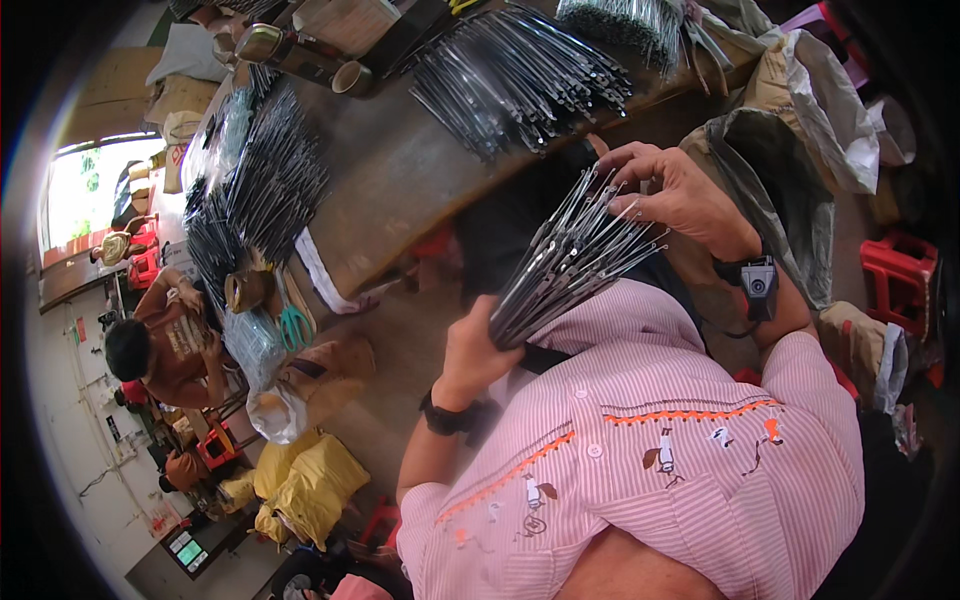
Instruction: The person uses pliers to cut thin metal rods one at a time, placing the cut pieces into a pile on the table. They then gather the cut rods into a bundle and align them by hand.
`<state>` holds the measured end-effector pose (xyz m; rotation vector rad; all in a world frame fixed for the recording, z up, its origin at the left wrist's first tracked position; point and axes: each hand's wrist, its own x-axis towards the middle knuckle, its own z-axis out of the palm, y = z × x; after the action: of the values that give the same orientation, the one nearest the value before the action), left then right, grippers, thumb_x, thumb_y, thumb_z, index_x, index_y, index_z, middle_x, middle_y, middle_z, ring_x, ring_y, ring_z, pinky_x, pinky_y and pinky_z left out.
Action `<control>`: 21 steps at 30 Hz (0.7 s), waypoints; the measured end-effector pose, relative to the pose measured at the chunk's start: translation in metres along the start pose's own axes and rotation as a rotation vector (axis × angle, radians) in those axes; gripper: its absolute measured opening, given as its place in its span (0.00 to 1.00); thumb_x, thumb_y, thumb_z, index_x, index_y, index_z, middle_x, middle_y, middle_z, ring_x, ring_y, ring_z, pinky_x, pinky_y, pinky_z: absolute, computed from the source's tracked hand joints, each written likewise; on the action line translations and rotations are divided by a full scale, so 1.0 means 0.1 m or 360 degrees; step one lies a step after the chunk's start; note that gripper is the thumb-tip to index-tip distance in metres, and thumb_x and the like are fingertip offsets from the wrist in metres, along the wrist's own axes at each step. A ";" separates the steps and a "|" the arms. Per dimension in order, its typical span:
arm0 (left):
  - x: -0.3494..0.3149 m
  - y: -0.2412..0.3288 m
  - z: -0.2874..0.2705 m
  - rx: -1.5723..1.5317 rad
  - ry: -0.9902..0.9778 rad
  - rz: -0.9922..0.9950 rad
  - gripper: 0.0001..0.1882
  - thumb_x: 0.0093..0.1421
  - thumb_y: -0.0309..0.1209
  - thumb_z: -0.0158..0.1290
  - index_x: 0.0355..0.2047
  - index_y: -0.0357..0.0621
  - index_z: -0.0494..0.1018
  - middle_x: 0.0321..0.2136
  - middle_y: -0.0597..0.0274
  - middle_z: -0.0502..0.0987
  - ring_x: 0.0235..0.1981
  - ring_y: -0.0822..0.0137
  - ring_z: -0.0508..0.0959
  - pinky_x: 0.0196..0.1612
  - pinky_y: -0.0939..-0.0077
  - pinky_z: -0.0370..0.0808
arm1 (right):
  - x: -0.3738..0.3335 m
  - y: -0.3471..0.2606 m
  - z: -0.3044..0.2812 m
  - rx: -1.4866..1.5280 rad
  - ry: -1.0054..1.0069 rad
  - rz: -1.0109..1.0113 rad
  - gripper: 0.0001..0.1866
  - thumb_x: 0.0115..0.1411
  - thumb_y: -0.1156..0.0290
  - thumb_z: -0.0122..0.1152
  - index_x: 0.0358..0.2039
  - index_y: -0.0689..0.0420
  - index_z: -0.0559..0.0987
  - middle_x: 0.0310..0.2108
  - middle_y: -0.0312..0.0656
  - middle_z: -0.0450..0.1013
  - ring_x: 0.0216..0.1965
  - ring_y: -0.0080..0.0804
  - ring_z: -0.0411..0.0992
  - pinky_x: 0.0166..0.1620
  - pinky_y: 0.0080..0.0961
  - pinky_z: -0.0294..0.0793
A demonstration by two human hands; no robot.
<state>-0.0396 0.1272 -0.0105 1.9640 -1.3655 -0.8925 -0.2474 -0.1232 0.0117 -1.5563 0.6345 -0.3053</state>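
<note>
My left hand is closed round the lower end of a bundle of thin dark metal umbrella ribs. The ribs fan out toward the upper right, with small looped tips and flat silvery joints along them. At their tips is my right hand, its thumb and curled fingers closed on a few rib ends; exactly which ones I cannot make out. A large pile of similar ribs lies on the worktable just beyond the bundle.
More ribs are heaped at the table's left, near teal scissors and a tape roll. Pliers lie at the back right. Open sacks and a red stool stand right. Another person sits left, beyond yellow sacks.
</note>
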 end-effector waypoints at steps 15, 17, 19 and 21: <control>0.00 0.04 -0.04 -0.0137 -0.0090 -0.0022 0.20 0.40 0.26 0.62 0.33 0.36 0.67 0.23 0.49 0.74 0.24 0.55 0.76 0.31 0.72 0.73 | -0.05 -0.13 -0.10 0.0267 0.0066 -0.0083 0.10 0.56 0.73 0.63 0.34 0.67 0.82 0.50 0.44 0.69 0.38 0.23 0.71 0.42 0.15 0.72; 0.01 0.04 -0.06 -0.0208 -0.0153 -0.0053 0.21 0.40 0.25 0.62 0.35 0.35 0.68 0.23 0.52 0.74 0.24 0.64 0.74 0.32 0.75 0.72 | -0.02 -0.10 -0.10 0.0349 0.0043 -0.0040 0.10 0.57 0.74 0.61 0.37 0.66 0.82 0.52 0.45 0.69 0.43 0.25 0.71 0.47 0.18 0.72; 0.01 0.03 -0.07 -0.0265 -0.0224 -0.0090 0.21 0.40 0.24 0.61 0.37 0.34 0.69 0.24 0.54 0.73 0.25 0.72 0.71 0.34 0.78 0.71 | -0.03 -0.06 -0.10 0.0305 -0.0021 -0.0036 0.10 0.55 0.76 0.59 0.36 0.64 0.83 0.54 0.43 0.69 0.48 0.27 0.70 0.50 0.20 0.70; 0.02 0.01 -0.08 -0.0382 -0.0299 -0.0108 0.23 0.41 0.24 0.61 0.40 0.33 0.70 0.25 0.59 0.74 0.28 0.75 0.69 0.35 0.80 0.70 | 0.01 0.00 -0.06 0.0328 -0.0076 0.0034 0.11 0.51 0.80 0.59 0.36 0.64 0.83 0.55 0.43 0.69 0.51 0.27 0.70 0.50 0.18 0.70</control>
<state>-0.0338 0.1259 -0.0049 1.7875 -1.2326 -1.2394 -0.2503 -0.1289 0.0117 -1.3549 0.5641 -0.3067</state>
